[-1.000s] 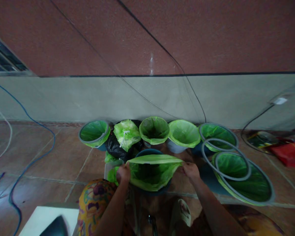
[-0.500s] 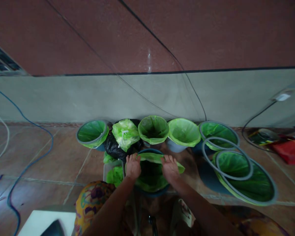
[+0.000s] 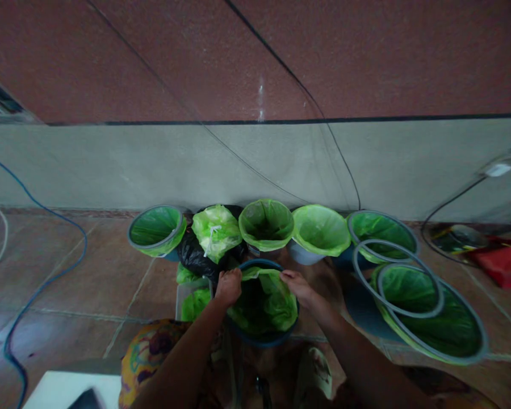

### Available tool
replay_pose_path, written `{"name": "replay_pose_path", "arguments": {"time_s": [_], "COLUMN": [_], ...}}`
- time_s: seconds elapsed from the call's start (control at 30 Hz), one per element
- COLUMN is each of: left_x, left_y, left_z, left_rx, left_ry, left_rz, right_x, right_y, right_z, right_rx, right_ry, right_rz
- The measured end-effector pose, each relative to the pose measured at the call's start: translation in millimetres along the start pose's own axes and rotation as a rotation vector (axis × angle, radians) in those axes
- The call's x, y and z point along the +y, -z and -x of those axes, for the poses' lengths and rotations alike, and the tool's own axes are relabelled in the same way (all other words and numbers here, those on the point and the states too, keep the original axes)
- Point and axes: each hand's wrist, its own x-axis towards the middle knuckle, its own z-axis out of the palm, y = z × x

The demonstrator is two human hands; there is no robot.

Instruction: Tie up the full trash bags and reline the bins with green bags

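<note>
A green plastic bag (image 3: 281, 309) lies open inside a blue bin (image 3: 262, 342) between my feet. My left hand (image 3: 229, 288) is closed on the bag's edge at the left side of the bin's mouth. Gripping the opposite edge on the right is my right hand (image 3: 297, 286), its fingers bent over the plastic. The bag's far edge stretches between both hands, near the bin's back rim. Its front edge sags inside the rim. The bin's inside is dark, and its bottom cannot be made out.
Along the wall stand lined bins: a grey-rimmed one (image 3: 156, 230), a dark one (image 3: 266, 224) and a white one (image 3: 320, 230). A loose grey ring (image 3: 398, 243) rests across bins at right. A clear box (image 3: 195, 304) holds green bags. A blue hose (image 3: 53, 281) crosses the floor.
My hands have gone from lying over the bag's edge to closed grips on it. The bag's mouth is opened wider, and its right flap no longer sticks out past the bin.
</note>
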Motion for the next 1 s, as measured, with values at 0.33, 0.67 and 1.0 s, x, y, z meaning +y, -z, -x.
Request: {"name": "replay_pose_path", "arguments": {"time_s": [0.33, 0.67, 1.0], "left_x": [-3.3, -13.7, -17.1], "left_y": [-4.6, 1.4, -4.6], "left_z": [-8.6, -27.7, -76.6], "left_rx": [0.007, 0.026, -0.033], "left_ry": [0.206, 0.189, 0.465], "left_rz": [0.304, 0.363, 0.348], "right_x": [-3.4, -1.2, 17.3], "right_y": [16.2, 8.1, -0.8], "right_z": [-21.2, -42.3, -77.4], "right_rx": [0.038, 0.094, 0.069], "right_ry": [0.066, 0.009, -0.12], "right_rz": [0.548, 0.612, 0.382]}}
